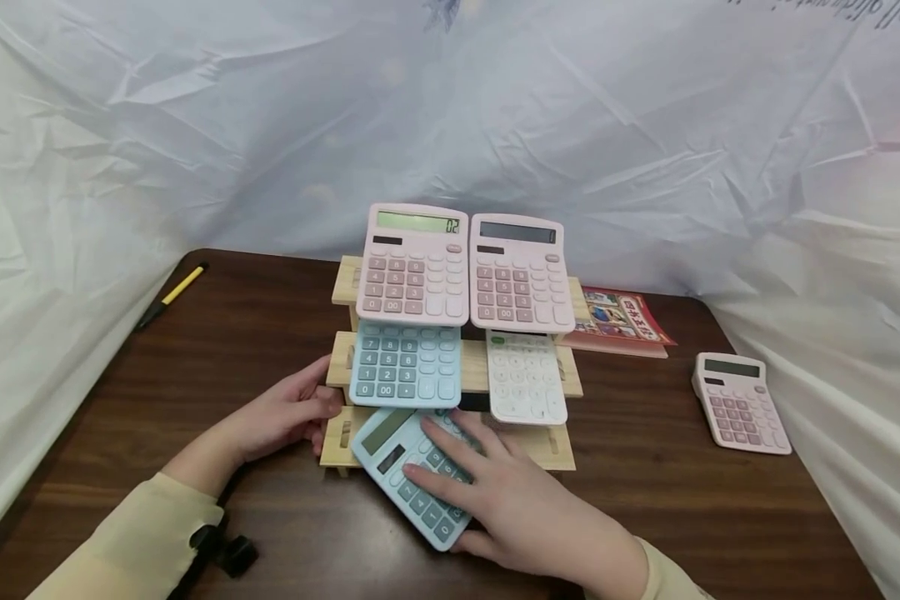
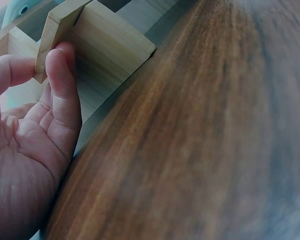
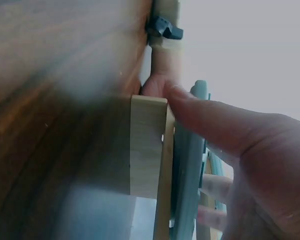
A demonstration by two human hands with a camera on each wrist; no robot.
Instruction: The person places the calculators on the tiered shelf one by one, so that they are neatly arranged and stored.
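Note:
A tilted blue calculator point(image 1: 420, 492) lies at the lowest tier of a three-tier wooden rack point(image 1: 334, 442), its lower corner jutting past the front edge. My right hand point(image 1: 525, 508) holds it, fingers spread over the keys and thumb at its edge; the right wrist view shows the thumb point(image 3: 215, 122) along that side. At the rack's left side, my left hand point(image 1: 285, 417) pinches the end of a wooden board point(image 2: 57, 35) between thumb and finger. Another blue calculator point(image 1: 407, 367) and a white calculator point(image 1: 527, 379) sit on the middle tier.
Two pink calculators point(image 1: 414, 271) stand side by side on the top tier. A third pink calculator point(image 1: 742, 404) lies on the brown table point(image 1: 645, 517) at right. Behind the rack is a red booklet point(image 1: 626, 321); a yellow-and-black pen point(image 1: 172, 296) lies far left. White sheeting surrounds the table.

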